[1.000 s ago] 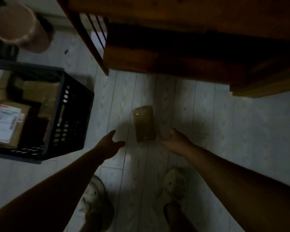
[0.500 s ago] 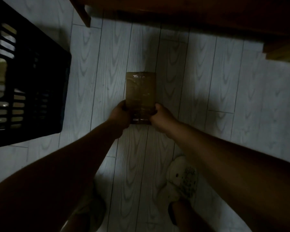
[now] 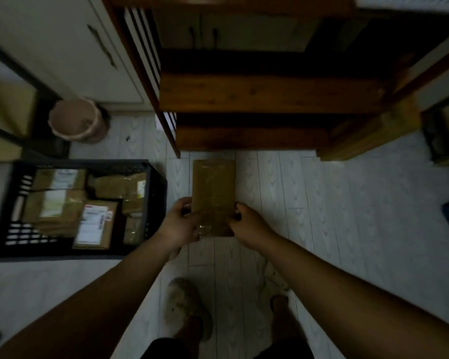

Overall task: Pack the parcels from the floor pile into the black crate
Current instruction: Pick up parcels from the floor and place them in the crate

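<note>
Both hands, left hand (image 3: 178, 224) and right hand (image 3: 249, 225), grip near end of brown parcel (image 3: 214, 193) above floor (image 3: 322, 203); black crate (image 3: 156, 177) with parcels sits left.

I see a flat brown tape-glossed cardboard parcel (image 3: 214, 193), plain on its upper face. The black slotted plastic crate (image 3: 156, 177) holds brown parcels bearing white labels (image 3: 94, 224), one with a red mark. The pale grey wood-grain plank floor (image 3: 322, 216) meets a dark reddish-brown wooden cabinet (image 3: 257, 97). A dusty-pink round bin (image 3: 75, 120) stands beyond.
</note>
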`<state>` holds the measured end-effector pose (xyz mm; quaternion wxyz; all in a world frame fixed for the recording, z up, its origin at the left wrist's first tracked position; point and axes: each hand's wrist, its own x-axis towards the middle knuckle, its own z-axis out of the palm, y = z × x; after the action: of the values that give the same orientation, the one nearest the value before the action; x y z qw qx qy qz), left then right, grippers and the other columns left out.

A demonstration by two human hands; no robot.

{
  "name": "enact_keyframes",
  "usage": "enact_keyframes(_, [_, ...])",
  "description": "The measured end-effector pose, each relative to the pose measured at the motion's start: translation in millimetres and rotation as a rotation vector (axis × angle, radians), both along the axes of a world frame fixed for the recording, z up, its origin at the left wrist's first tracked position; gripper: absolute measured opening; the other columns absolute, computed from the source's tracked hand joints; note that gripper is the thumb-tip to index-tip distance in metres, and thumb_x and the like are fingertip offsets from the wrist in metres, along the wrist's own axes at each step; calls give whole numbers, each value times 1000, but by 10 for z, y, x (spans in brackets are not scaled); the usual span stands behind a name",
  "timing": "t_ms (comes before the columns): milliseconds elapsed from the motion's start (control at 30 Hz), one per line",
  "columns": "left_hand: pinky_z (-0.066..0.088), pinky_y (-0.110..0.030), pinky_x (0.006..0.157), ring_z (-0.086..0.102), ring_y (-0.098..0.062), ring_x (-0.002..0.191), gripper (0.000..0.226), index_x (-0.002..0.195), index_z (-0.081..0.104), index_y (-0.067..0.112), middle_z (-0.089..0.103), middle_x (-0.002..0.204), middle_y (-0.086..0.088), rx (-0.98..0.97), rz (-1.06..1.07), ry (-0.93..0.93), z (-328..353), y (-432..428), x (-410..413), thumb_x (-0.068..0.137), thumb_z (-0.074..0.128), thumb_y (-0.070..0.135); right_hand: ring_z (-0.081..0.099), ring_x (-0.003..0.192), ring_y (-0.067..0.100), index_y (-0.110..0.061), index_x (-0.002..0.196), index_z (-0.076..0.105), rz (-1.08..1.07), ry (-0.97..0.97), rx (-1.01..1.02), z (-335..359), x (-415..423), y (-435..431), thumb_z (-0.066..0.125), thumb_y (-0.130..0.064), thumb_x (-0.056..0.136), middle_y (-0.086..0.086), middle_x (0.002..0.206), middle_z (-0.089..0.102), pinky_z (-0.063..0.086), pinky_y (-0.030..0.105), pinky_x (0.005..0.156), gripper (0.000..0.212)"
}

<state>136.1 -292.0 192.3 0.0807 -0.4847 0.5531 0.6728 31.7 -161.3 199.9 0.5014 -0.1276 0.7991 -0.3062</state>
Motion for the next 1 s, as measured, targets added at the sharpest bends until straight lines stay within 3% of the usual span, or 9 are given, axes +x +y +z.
enact_keyframes(67, [55,-35,54,63,-27,90,33,114,44,29,56,117,-5,-10,-26,21,503,-48,115,88,62,21,54,85,5,-27,120,49,-32,26,-62,538,160,7,47,-30,96,-2,109,58,46,22,72,24])
enact_keyframes(133, [54,-35,55,62,-29,91,36,117,42,27,54,121,-7,-53,-47,54,950,-56,224,89,62,19,51,80,2,-26,120,49,-55,73,-112,1008,297,29,48,-31,95,-7,100,54,44,21,69,25])
enact_keyframes(267, [55,-38,61,62,-28,95,44,128,41,25,54,120,-4,-149,-51,106,1618,11,472,89,60,18,51,92,9,-22,134,43,-52,140,-191,1704,564,139,48,-31,96,-6,111,51,42,25,76,39])
enact_keyframes(433, [56,-34,60,68,-20,84,26,101,53,37,68,96,5,-218,61,242,2188,217,883,85,62,19,54,87,0,-41,139,31,-17,211,-362,2284,893,312,54,-31,94,-19,100,53,42,16,65,52])
enact_keyframes(500, [58,-35,61,69,-18,80,27,99,54,39,70,87,10,-222,112,265,2343,340,1055,84,62,17,57,95,4,-40,142,29,-11,218,-419,2452,996,397,55,-26,93,-14,111,57,46,17,67,58])
enact_keyframes(633, [55,-36,56,67,-26,87,21,107,52,30,64,103,-2,-198,122,279,2683,432,1352,90,55,18,50,120,14,-45,144,23,22,178,-475,2788,1213,500,58,-34,90,-10,136,46,49,26,86,65])
enact_keyframes(767, [56,-37,56,64,-30,92,15,102,54,29,59,105,-7,-195,113,304,3079,252,1646,90,56,19,32,135,24,-50,146,10,56,234,-459,3084,1469,427,60,-55,82,-5,152,25,35,46,107,81])
enact_keyframes(867, [57,-42,62,64,-32,95,23,111,52,25,58,109,-10,-181,76,327,3323,64,1850,89,57,20,27,138,27,-51,145,6,35,238,-504,3243,1691,290,57,-57,83,-4,155,17,30,47,110,81])
enact_keyframes(1000, [57,-43,62,64,-32,96,24,112,50,23,59,109,-12,-127,50,343,3543,-250,2206,90,56,15,26,137,26,-48,147,8,30,285,-534,3348,1996,-65,57,-54,85,-4,154,16,30,38,104,80])
